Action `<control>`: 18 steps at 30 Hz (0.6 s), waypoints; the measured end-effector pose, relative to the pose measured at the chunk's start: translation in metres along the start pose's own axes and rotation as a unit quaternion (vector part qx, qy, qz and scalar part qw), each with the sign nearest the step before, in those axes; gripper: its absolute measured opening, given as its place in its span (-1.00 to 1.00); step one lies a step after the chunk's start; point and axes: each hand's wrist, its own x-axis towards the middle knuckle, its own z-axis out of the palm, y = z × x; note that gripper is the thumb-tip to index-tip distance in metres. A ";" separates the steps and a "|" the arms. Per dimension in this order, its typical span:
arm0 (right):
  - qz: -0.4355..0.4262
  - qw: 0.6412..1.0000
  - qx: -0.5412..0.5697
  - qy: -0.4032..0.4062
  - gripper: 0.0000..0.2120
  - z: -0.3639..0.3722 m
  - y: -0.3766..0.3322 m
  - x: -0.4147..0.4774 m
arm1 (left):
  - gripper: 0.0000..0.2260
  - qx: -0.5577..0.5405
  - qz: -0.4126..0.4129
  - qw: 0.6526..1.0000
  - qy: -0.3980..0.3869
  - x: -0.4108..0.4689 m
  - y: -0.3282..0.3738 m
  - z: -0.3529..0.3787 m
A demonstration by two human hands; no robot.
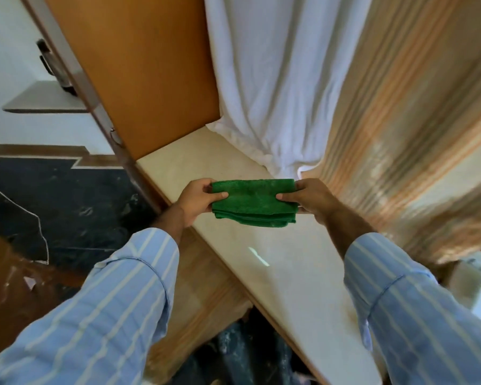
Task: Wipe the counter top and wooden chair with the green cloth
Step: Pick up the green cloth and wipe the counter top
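A folded green cloth is held flat between both hands, just above the cream counter top. My left hand pinches its left edge, thumb on top. My right hand pinches its right edge the same way. The counter runs diagonally from the wooden cupboard at the back to the lower right. A brown wooden piece at the lower left may be the chair; I cannot tell for sure.
A tall orange-brown cupboard side stands at the counter's far end. A white curtain and a striped curtain hang onto the counter's back edge. Dark marble floor lies to the left. A small wall shelf is at upper left.
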 end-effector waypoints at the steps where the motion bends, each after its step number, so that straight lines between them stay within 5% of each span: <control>1: 0.001 1.000 -0.001 0.005 -0.66 0.011 -0.002 0.009 | -0.74 0.002 -0.003 1.000 0.007 0.006 -0.002 -0.012; 8: 0.048 0.997 -0.063 0.005 -0.66 0.085 0.008 0.097 | -0.80 0.046 -0.058 0.996 0.058 0.067 -0.047 -0.070; 13: 0.078 0.989 -0.121 -0.031 -0.77 0.131 0.042 0.169 | -0.81 0.237 -0.067 0.962 0.115 0.114 -0.093 -0.090; 18: 0.064 0.966 -0.244 -0.049 -0.60 0.165 0.078 0.224 | -0.78 0.318 -0.076 0.937 0.123 0.164 -0.129 -0.103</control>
